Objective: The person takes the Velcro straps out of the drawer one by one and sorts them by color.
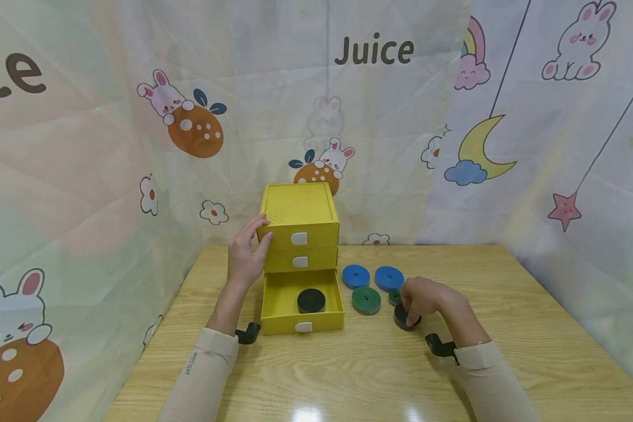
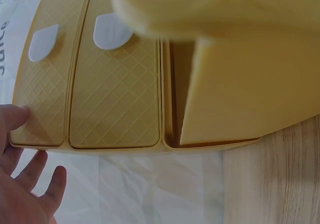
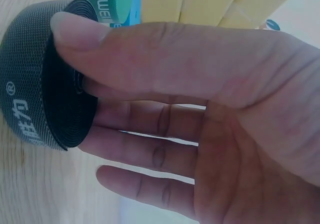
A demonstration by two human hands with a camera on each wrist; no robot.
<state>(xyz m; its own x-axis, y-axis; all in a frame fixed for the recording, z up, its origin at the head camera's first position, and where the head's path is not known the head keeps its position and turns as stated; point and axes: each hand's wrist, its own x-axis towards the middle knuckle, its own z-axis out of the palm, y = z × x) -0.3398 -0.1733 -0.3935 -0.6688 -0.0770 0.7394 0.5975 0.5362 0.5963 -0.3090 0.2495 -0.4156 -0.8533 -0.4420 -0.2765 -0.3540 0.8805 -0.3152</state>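
Note:
In the head view my left hand (image 1: 247, 253) rests on the upper left corner of a yellow drawer cabinet (image 1: 300, 202). Its thumb lies against the front, with the other fingers at the side, seen also in the left wrist view. The bottom drawer (image 1: 279, 324) is pulled out and holds a black roll of tape (image 1: 311, 300). To the right, my right hand (image 1: 427, 296) pinches a second black roll of tape (image 3: 30, 79) at the table. In the right wrist view the thumb is on the roll's rim, the index partly hidden behind it.
Two blue rolls (image 1: 356, 276), a green roll (image 1: 366, 300) and a small dark green roll (image 1: 395, 297) lie between the cabinet and my right hand. The wooden table (image 1: 358, 375) meets a printed cloth backdrop (image 1: 253, 117) behind and at the sides.

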